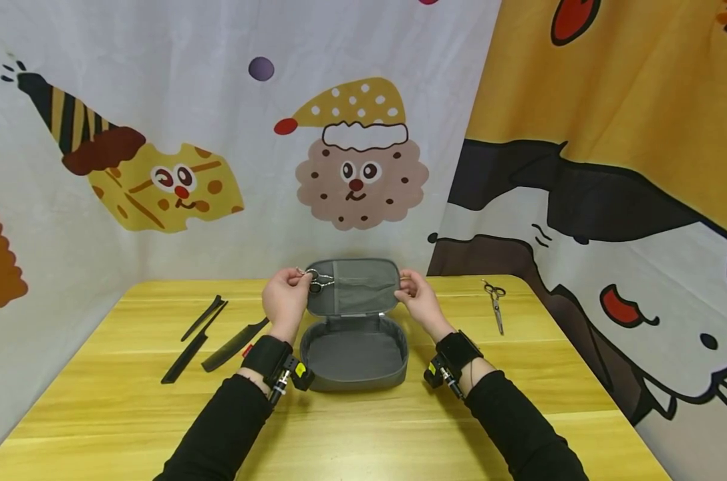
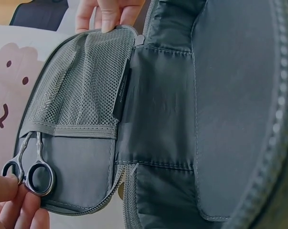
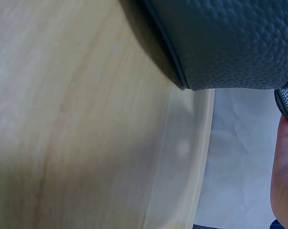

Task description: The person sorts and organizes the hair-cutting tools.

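A grey zippered case [image 1: 357,385] stands on the table with its lid [image 1: 321,306] raised. Thumb and fingers of my left hand [image 1: 284,300] pinch a pair of silver scissors [image 2: 40,151] by the finger rings, at the lid's left side. The scissors' blades are hidden inside the mesh pocket [image 2: 81,81], whose mouth faces that hand. On the opposite side, my right hand [image 1: 422,306] grips the lid's right edge, thumb on the inner face. In the right wrist view, the right hand [image 3: 284,176] shows only partly, beside the case's textured outside [image 3: 234,52].
Left of the case lie a wide dark comb [image 1: 234,347], a tail comb [image 1: 185,359] and a thin black tool [image 1: 202,317]. Another pair of scissors [image 1: 497,312] lies at the right. A cartoon-printed curtain [image 1: 219,120] hangs behind the wooden table [image 1: 351,434].
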`<state>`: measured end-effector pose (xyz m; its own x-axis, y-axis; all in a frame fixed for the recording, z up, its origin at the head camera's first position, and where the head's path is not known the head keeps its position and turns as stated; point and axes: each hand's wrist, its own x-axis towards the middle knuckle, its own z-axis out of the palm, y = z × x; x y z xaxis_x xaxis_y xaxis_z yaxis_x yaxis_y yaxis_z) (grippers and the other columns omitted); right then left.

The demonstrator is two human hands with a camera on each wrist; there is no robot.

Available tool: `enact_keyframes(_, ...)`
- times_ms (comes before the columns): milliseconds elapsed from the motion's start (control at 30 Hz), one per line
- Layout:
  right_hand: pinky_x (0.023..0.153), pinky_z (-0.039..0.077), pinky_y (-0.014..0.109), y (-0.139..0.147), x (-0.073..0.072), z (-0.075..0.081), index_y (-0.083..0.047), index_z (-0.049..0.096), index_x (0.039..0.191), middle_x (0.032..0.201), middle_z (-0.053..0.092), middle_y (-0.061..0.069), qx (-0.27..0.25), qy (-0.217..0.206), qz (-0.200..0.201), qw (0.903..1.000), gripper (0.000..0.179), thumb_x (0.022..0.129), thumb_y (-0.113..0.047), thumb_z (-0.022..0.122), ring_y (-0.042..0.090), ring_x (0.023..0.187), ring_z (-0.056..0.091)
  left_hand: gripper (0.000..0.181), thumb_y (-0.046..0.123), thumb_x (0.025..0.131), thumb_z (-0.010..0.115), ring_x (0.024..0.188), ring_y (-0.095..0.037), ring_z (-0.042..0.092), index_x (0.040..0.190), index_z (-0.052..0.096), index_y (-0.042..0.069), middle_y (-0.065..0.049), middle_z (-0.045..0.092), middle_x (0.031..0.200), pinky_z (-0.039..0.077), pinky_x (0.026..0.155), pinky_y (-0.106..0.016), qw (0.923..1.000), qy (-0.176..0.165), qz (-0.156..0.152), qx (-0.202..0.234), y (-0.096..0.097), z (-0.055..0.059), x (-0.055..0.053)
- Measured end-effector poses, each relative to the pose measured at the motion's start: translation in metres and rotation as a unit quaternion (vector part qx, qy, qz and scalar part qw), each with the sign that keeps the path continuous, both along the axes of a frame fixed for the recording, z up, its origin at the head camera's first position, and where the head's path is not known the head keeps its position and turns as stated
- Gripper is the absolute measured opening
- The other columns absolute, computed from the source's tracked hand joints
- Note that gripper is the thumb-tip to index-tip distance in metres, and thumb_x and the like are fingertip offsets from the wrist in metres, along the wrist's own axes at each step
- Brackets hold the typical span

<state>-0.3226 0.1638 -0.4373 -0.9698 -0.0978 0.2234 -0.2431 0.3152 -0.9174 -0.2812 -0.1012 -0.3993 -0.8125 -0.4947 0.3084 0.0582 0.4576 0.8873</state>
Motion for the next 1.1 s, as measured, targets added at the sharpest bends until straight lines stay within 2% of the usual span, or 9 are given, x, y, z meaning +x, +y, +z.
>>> enact_keyframes(267,0.079,0.051,0.032,-0.0012,0.002,0.0005,0.001,0.053,0.13,0.108,0.065,0.022,0.001,-0.001,0.002,1.0,0.037,0.095,0.009,0.06,0.032,0.097,0.059,0.018,0.021,0.088,0.076,0.079,-0.03,0.067,0.092,0.074,0.004,-0.013,0.073,0.087,0.049,0.068,-0.042,1.0,0.006,0.001,-0.001,-0.0013,0.0005,0.0021)
enact_keyframes(700,0.078,0.051,0.029,-0.002,0.0031,0.0015,0.001,0.054,0.129,0.108,0.065,0.022,-0.001,0.003,0.001,1.0,0.036,0.095,0.008,0.06,0.031,0.097,0.06,0.017,0.019,0.086,0.077,0.077,-0.03,0.068,0.089,0.074,0.002,-0.014,0.073,0.084,0.05,0.065,-0.038,0.9998,0.013,-0.002,0.017,0.0011,-0.0032,-0.0009)
enact_keyframes(900,0.077,0.05,0.027,-0.0022,0.0022,0.0012,0.001,0.054,0.129,0.108,0.065,0.022,-0.006,0.003,-0.001,1.0,0.036,0.094,0.008,0.06,0.031,0.097,0.06,0.017,0.016,0.087,0.077,0.071,-0.028,0.071,0.091,0.073,0.0,-0.016,0.072,0.085,0.059,0.063,-0.035,0.9986,0.012,-0.023,0.047,0.0032,-0.0035,-0.0008)
enact_keyframes(1100,0.079,0.049,0.03,-0.003,0.0077,0.0079,0.005,0.052,0.13,0.108,0.064,0.027,-0.011,0.001,0.008,0.9999,0.037,0.094,0.011,0.059,0.035,0.098,0.059,0.016,0.013,0.087,0.076,0.07,-0.028,0.072,0.092,0.071,-0.002,-0.018,0.072,0.085,0.059,0.062,-0.03,0.9962,0.017,-0.045,0.072,0.0051,-0.0032,-0.0013)
